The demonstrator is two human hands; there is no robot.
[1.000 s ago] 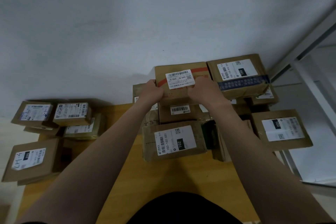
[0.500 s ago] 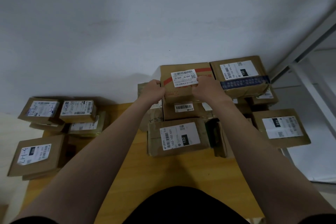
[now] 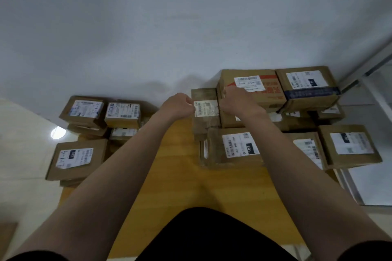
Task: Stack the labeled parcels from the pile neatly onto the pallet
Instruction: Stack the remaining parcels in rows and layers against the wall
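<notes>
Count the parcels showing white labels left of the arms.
4: back-left parcel, back-right parcel, lower parcel under that one, near parcel with handwriting. Others may lie hidden beneath.

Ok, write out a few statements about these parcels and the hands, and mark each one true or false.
1. The brown cardboard box with red print stands right beside the brown cardboard box with blue tape. True.
2. Both hands hold the brown parcel labelled 102. False: the left hand and the right hand are at the small brown parcel with a white label behind it.
3. The brown box with a handwritten label lies to the left of both arms. True.
4. The box with blue tape is at the bottom of its stack. False: it sits on top of other parcels.
</notes>
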